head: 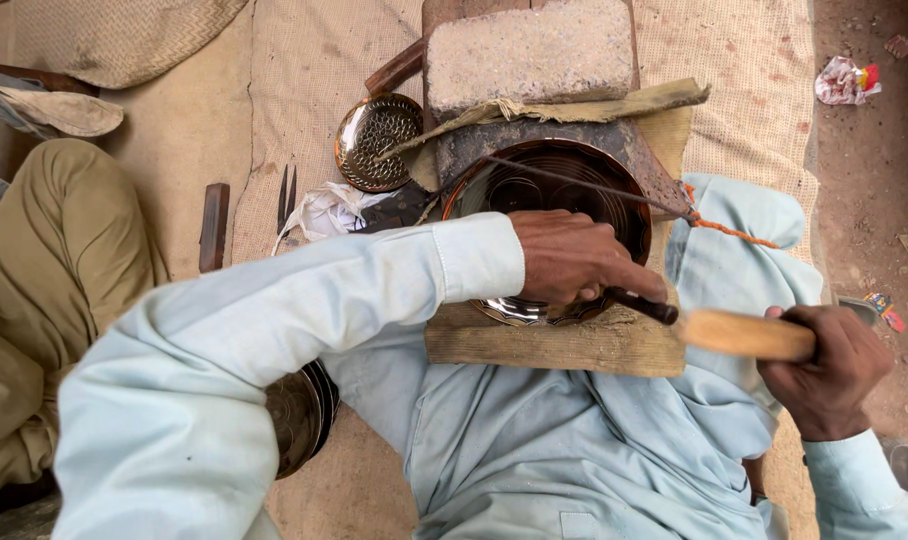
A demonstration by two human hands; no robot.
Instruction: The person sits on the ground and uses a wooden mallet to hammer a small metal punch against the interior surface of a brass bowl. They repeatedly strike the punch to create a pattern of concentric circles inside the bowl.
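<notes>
Burlap sacking (304,70) covers bare earth across the upper frame, with dusty ground (874,170) and scraps of litter along the right edge. At centre, a round engraved metal plate (574,190) lies on a wooden board (564,345), and above it a rough stone block (530,50) rests on folded cloth. The left hand (569,258) lies over the plate's lower rim, fingers curled tight around a dark chisel (646,305) whose tip points toward the lower right. The right hand (826,370), at the right edge, is clenched on the pale wooden handle of a mallet (744,334), its end just beside the chisel. A smaller perforated brass dish (374,140) sits at upper centre-left on the sacking. More plates (299,415) are stacked under the left sleeve.
</notes>
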